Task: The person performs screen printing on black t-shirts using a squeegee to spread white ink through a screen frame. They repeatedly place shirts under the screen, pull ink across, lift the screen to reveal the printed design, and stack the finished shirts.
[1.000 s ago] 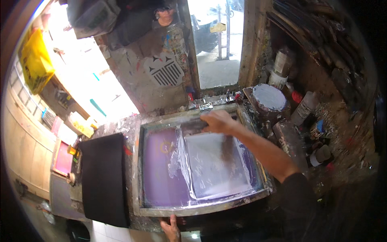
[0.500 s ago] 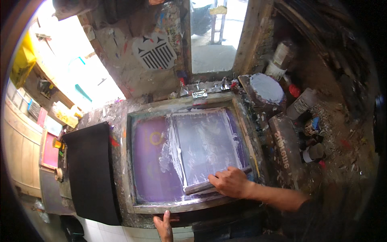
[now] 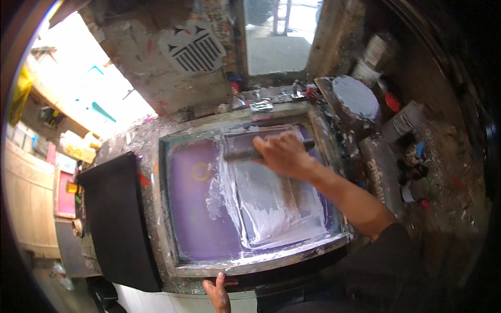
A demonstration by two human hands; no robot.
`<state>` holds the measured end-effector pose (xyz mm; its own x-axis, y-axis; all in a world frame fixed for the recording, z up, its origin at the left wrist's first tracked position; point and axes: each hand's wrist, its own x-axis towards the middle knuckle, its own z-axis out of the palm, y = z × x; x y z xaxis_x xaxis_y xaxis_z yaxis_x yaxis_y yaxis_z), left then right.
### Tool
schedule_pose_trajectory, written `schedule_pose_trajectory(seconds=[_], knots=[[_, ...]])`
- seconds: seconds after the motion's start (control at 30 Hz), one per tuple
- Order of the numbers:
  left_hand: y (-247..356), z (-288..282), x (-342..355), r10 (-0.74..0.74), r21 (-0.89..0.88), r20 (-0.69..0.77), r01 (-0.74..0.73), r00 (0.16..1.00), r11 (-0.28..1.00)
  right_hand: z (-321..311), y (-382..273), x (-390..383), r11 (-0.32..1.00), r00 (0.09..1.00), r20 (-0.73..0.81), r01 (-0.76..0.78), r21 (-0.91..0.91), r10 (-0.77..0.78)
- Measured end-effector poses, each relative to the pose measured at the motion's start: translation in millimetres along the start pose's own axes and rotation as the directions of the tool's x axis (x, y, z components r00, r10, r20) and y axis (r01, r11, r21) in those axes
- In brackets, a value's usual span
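A wooden-framed printing screen [image 3: 198,237] with purple mesh lies before me, smeared with whitish ink [image 3: 266,224] over its right half. My right hand [image 3: 284,151] is closed around a dark squeegee [image 3: 242,155], which lies across the far part of the inked area. Motion blurs that hand slightly. At the screen's near edge, my left hand [image 3: 218,295] has its thumb against the frame and its fingers just below, gripping the edge; part of those fingers is hidden.
Left of the screen lies a black panel [image 3: 117,219]. An ink-covered round lid [image 3: 356,98] sits at the far right, near a plastic bottle [image 3: 403,121] and several containers. A striped paper stencil [image 3: 194,49] is on the surface beyond, beside a window [image 3: 276,52].
My right hand has pushed the squeegee from the near part of the screen to the far part. Whitish ink now shows thickly on the near part. My left hand stays at the near edge.
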<state>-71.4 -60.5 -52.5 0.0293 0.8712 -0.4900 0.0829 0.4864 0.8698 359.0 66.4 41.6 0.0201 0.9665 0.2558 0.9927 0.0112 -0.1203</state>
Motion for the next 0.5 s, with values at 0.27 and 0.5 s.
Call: schedule_pose_trajectory(seconds=[0.27, 0.5], knots=[[17.4, 14.9, -6.6, 0.140, -0.098, -0.007, -0.140, 0.990, 0.985, -46.8, -110.4, -154.6, 0.999, 0.989, 0.146, 0.026, 0.032, -0.030], [6.4, 16.6, 6.1, 0.272, -0.248, 0.005, -0.263, 0.962, 0.933, -49.4, -135.6, -193.8, 0.998, 0.999, -0.005, -0.032, 0.052, 0.033]])
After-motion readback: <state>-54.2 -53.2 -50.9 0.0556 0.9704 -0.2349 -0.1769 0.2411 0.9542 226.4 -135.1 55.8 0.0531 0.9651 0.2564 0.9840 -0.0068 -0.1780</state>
